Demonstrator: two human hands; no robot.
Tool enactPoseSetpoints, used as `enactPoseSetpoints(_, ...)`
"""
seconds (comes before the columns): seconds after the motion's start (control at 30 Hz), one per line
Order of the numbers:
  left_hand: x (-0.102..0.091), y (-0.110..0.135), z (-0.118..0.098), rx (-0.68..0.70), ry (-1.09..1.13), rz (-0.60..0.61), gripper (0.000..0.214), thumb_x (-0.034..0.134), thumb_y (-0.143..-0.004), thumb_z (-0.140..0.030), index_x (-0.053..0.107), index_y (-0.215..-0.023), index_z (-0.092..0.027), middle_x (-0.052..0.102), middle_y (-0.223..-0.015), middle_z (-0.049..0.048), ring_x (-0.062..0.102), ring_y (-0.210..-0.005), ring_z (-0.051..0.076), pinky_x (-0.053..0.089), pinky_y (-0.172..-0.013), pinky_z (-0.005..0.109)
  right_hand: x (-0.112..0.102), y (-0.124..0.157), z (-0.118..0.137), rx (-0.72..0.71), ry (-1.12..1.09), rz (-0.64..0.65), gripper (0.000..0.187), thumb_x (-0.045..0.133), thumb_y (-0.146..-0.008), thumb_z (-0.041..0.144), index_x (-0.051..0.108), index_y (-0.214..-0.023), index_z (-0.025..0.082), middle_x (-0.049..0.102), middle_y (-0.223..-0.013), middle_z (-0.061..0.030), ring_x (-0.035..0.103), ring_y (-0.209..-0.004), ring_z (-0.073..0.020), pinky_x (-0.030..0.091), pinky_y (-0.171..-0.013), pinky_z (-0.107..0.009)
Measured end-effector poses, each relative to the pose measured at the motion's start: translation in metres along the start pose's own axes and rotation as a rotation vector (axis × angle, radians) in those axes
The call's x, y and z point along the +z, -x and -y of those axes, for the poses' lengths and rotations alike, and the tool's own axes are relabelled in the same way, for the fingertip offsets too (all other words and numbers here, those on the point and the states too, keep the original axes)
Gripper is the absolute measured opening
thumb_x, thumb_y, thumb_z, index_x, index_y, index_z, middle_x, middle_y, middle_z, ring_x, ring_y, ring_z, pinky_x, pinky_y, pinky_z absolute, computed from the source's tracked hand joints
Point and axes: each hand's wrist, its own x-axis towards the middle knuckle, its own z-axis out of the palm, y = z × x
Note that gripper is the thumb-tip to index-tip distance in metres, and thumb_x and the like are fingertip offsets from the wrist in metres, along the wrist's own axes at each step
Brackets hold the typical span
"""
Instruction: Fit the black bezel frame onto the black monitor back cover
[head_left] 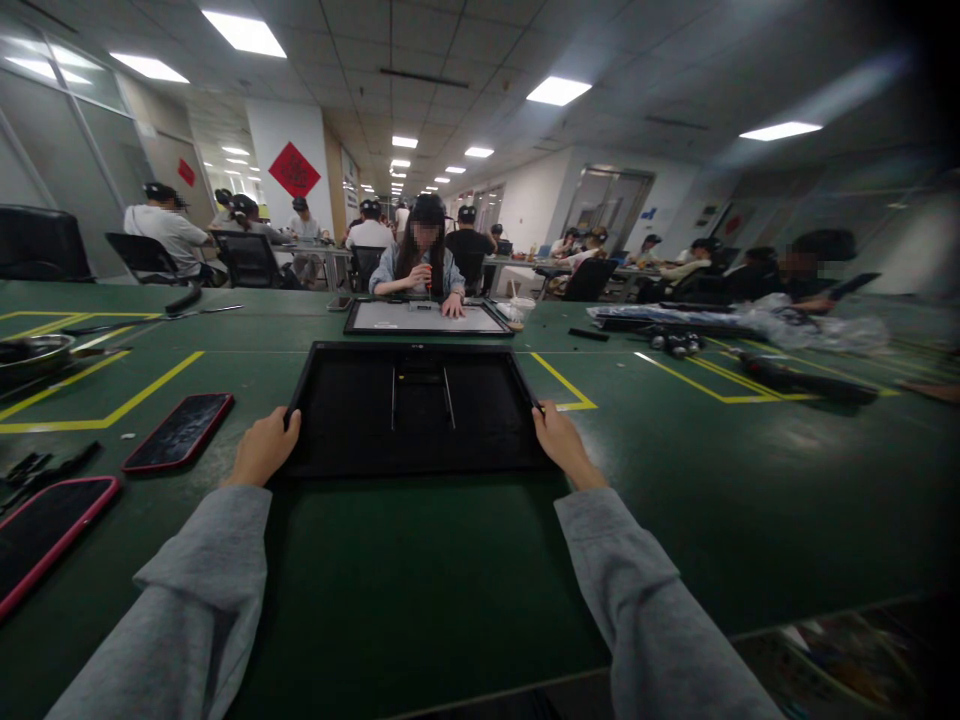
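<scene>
Two grey sleeves [199, 600] of soft, flecked knit reach in, creased and bunched near the wrists. The left hand [262, 447] pinches the left rim of a black panel [341, 420], thumb on top and fingers curled round the edge. The right hand [564, 445] pinches the right rim the same way. The panel is a shallow, rectangular tray shape, dark and matt, with a raised border; its hollow side faces up towards the camera. Its long axis runs left to right, from hand to hand; whether it rests on the table or is lifted, I cannot tell. Two thin, shiny strips [448, 400] run along its short direction, near its middle.

Around the panel spreads a smooth green table [405, 590]. Left of the panel lie two phones [180, 430] with glassy faces and pinkish-red rims. Just beyond its far edge is a flat grey-faced board [472, 322], where a co-worker [450, 265] holds an orange-handled tool [429, 275]. Crumpled clear plastic [817, 325] lies well to its right.
</scene>
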Motion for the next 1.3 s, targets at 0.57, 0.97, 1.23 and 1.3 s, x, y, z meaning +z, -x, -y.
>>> enactPoseSetpoints(0.57,0.0015,0.0004,0.0001,0.003,0.003,-0.015,0.062,0.018,-0.091,-0.055,0.057,-0.120,-0.015,0.068,-0.104,0.0187,0.065,-0.095,0.033,0.047,-0.078,0.040,0.0016,0.0003,-0.0001,-0.002,0.003,-0.009,0.034,0.032,-0.100,0.032,0.049,-0.122,0.014,0.068,-0.104,-0.0160,0.064,-0.096,-0.0245,0.041,-0.077,-0.029)
enactPoseSetpoints(0.97,0.0028,-0.0009,0.0005,-0.003,0.002,-0.019,0.061,0.019,-0.091,-0.055,0.057,-0.119,-0.015,0.068,-0.104,0.0184,0.065,-0.095,0.032,0.047,-0.078,0.040,0.0031,-0.0006,-0.0013,-0.002,-0.009,-0.006,0.036,0.031,-0.100,0.033,0.049,-0.124,0.014,0.068,-0.102,-0.0160,0.064,-0.097,-0.0253,0.042,-0.078,-0.031)
enactPoseSetpoints(1.23,0.0046,-0.0039,0.0024,-0.006,0.003,-0.007,0.063,0.018,-0.091,-0.056,0.056,-0.121,-0.015,0.068,-0.104,0.0188,0.065,-0.095,0.033,0.047,-0.077,0.040,0.0016,-0.0003,0.0003,0.011,-0.006,0.002,0.036,0.031,-0.099,0.033,0.049,-0.124,0.014,0.067,-0.104,-0.0159,0.064,-0.097,-0.0251,0.042,-0.078,-0.030)
enactPoseSetpoints(1.3,0.0046,-0.0037,0.0024,-0.010,0.002,-0.003,0.063,0.019,-0.091,-0.056,0.057,-0.120,-0.015,0.068,-0.104,0.0189,0.065,-0.094,0.033,0.047,-0.076,0.040,0.0009,-0.0002,0.0008,0.009,-0.006,0.003,0.036,0.031,-0.099,0.033,0.048,-0.125,0.014,0.067,-0.105,-0.0161,0.064,-0.097,-0.0249,0.042,-0.078,-0.030)
